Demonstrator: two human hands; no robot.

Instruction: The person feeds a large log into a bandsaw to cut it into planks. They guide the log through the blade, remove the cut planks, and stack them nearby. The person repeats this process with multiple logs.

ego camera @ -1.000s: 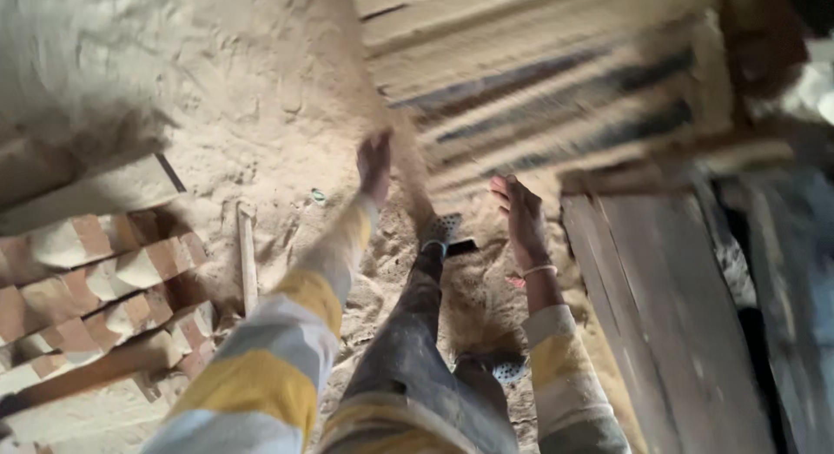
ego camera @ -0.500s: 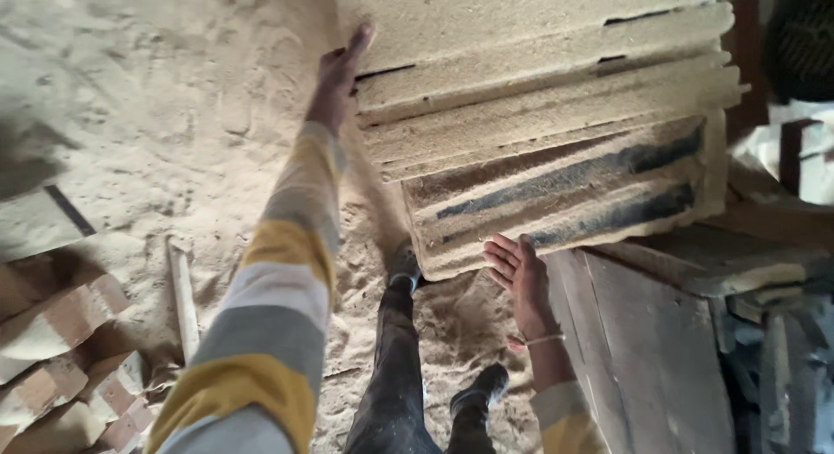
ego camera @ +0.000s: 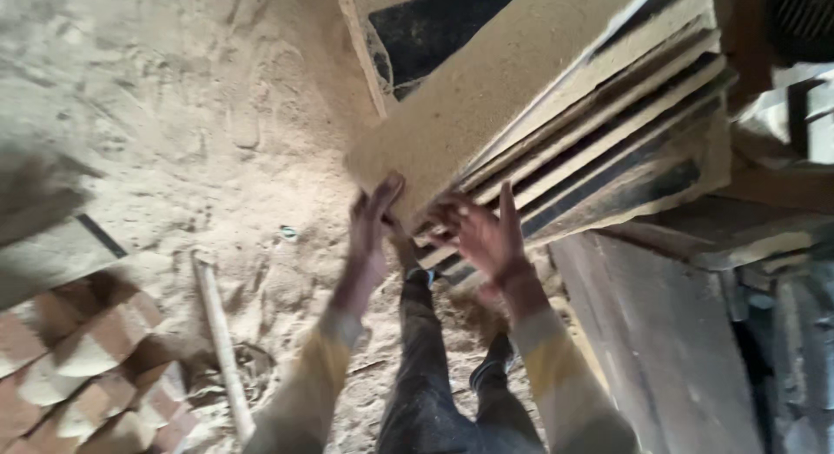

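In the head view, the left hand (ego camera: 372,232) and the right hand (ego camera: 484,232), fingers spread apart, press against the near end of the flat sawdust-covered wooden boards (ego camera: 556,132), stacked just above the grip, seemingly to steady their weight.

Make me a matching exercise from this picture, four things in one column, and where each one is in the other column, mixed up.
Things:
1. left hand
2. right hand
3. wooden stick
4. stacked blocks

Places:
A. lying on the sawdust floor, left of the legs
B. bottom left corner of the view
C. on the near corner of the top dusty board
D. on the ends of the lower boards in the stack

Pairs: 1-C, 2-D, 3-A, 4-B
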